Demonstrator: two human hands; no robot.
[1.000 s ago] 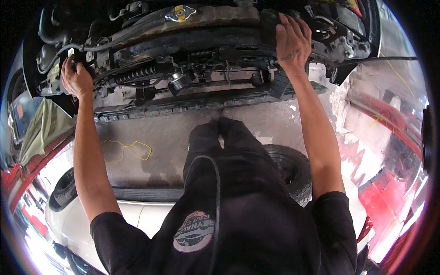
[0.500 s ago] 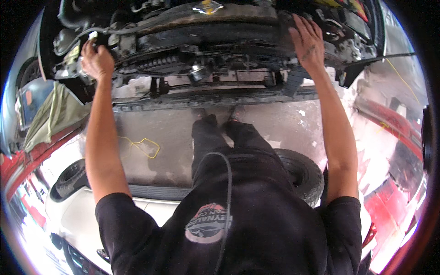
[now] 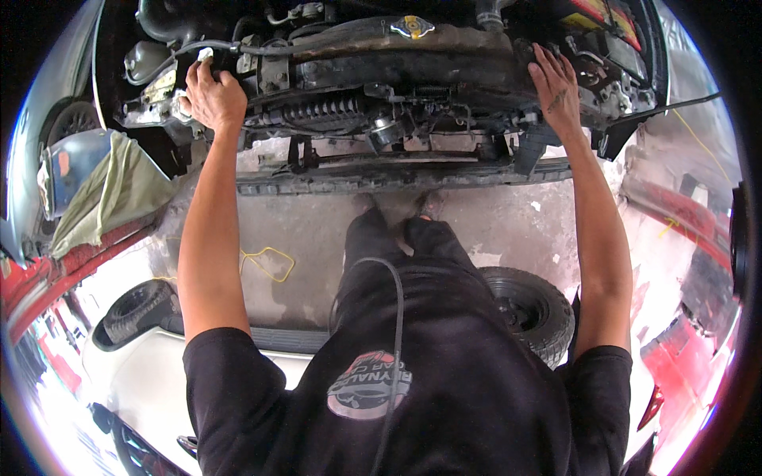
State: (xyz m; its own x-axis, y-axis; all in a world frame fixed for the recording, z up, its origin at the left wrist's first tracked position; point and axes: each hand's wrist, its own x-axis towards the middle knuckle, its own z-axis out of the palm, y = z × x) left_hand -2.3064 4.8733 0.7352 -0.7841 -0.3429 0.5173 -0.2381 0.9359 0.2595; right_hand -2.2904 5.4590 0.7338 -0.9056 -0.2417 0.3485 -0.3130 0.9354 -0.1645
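Observation:
My left hand (image 3: 215,98) rests at the left of the engine bay's front, fingers apart and bent, beside a small white plastic piece (image 3: 205,54). Nothing can be seen held in it. My right hand (image 3: 559,94) lies open, palm down, its fingers stretched over the right end of the front crossmember. Between the hands runs the dark radiator top (image 3: 341,73), with a metal radiator cap (image 3: 413,28) behind it. Below it sit a black ribbed part (image 3: 321,111) and a round silver part (image 3: 386,130). The car's front has no bumper cover on it.
A bare bumper beam (image 3: 405,176) crosses low in front of my feet. A spare wheel (image 3: 528,311) and a white vehicle (image 3: 143,373) are behind me. Yellow cord (image 3: 274,264) lies on the floor. At left, greenish cloth (image 3: 111,190) drapes over a red surface.
The view has shifted, so the car sits further right in it. My left hand has turned slightly, its fingers coming nearer the white piece. The right hand stays on the crossmember.

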